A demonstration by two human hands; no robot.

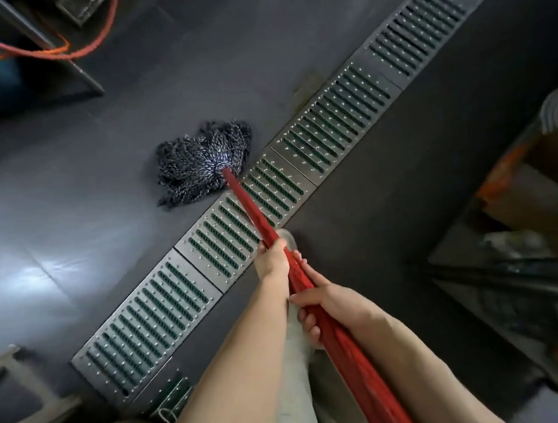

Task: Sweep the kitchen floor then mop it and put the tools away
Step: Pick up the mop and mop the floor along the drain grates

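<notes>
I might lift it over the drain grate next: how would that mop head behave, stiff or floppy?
Probably floppy: the mop head is loose yarn splayed flat on the floor. Lifted, the strands would likely hang down. The sheen nearby hints it is damp, so perhaps heavy and dripping.

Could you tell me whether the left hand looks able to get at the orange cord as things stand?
Probably not. The left hand grips the red mop handle near the drain grate, while the orange cord hangs far across the floor, beyond the mop head.
</notes>
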